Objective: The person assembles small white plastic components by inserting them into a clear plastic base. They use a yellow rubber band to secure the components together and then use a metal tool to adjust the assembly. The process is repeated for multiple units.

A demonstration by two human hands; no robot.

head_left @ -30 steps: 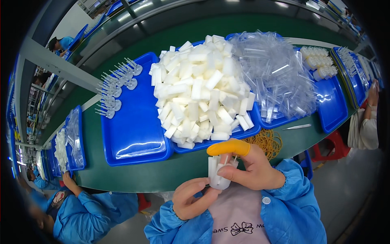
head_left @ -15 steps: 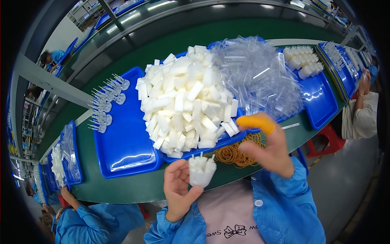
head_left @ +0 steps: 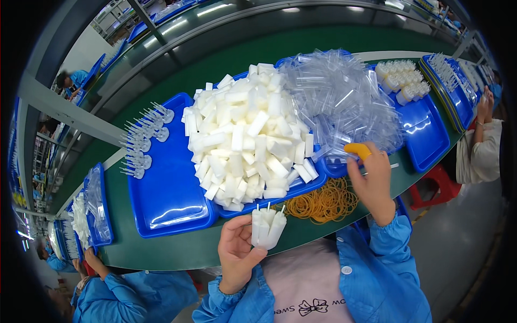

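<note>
White cluster, prongs pointing away from me

My left hand [head_left: 242, 250] is closed on the white cluster [head_left: 267, 230] over the table's [head_left: 177, 257] near edge, its long axis running away from me. My right hand [head_left: 371, 177], thumb and covered finger apart, is at the tray [head_left: 335, 170] of clear sleeves [head_left: 344, 102]. Further left, blue trays hold white blocks [head_left: 242, 134] and clear pronged pieces [head_left: 144, 139].
</note>
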